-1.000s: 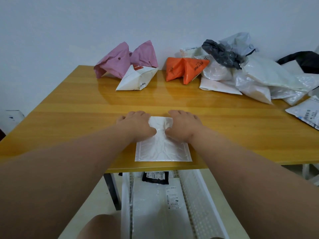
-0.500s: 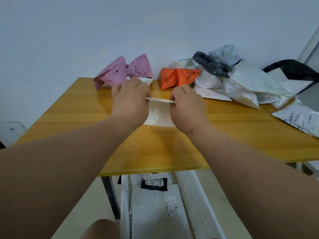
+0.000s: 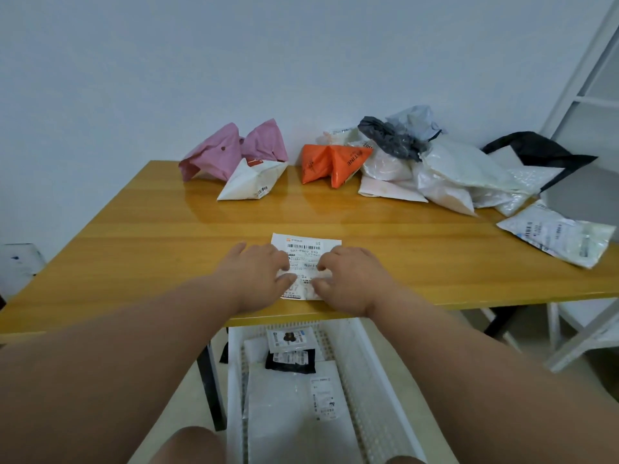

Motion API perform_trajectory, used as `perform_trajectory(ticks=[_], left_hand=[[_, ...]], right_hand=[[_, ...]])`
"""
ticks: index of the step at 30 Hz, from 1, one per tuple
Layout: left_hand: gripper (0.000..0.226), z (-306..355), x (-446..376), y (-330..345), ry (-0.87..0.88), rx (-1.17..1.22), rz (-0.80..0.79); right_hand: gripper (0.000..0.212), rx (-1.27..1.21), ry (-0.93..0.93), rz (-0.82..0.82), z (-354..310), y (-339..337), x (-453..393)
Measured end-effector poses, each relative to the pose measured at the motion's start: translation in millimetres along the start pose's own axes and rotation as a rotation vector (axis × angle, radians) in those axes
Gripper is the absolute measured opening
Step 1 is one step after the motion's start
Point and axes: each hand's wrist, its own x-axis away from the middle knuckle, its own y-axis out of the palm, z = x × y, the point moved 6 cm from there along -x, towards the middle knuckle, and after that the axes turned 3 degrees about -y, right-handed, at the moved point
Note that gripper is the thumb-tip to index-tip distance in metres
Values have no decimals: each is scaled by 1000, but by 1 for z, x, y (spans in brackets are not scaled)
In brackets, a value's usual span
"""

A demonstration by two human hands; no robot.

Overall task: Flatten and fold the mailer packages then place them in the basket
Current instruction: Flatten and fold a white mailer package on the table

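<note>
My left hand (image 3: 254,272) and right hand (image 3: 351,279) press white labelled mailer (image 3: 306,247) flat, fingers seemingly relaxed, gripping nothing. Smooth outward, crease squarely before folding.

Bench (image 3: 140,236): varnished yellow wood, glossy, mirroring the packages at its far edge. White mailer (image 3: 306,244): thin creased plastic film bearing a matt printed paper label. Pink mailer (image 3: 217,152) and orange mailer (image 3: 321,162): smooth, crumpled plastic film. Basket (image 3: 378,390): white perforated plastic. Grey bag (image 3: 385,135): wrinkled, faintly shiny film.
</note>
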Motion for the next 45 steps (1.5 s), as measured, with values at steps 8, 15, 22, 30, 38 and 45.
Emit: perform_trajectory(ticks=[8,15,22,30,38,45], left_hand=[[63,3,-10,33,-50,-65,-234],[63,3,-12,35,-76,-127,-298],[65,4,-14,31,-96,-85,-298],[53,7,-33,11,-129,-164,-105],[64,6,-46,31,-114,-123,-80],[63,2,-51,38,-152,-97,-191]], right_hand=[[59,22,21,-230,-5,37,-11],[59,8,31,-223,-6,41,-8],[53,-28,69,-167,-4,33,-20],[33,68,120,-3,-7,26,-39],[61,0,147,-127,10,50,-45],[62,-8,148,-128,10,52,-46]])
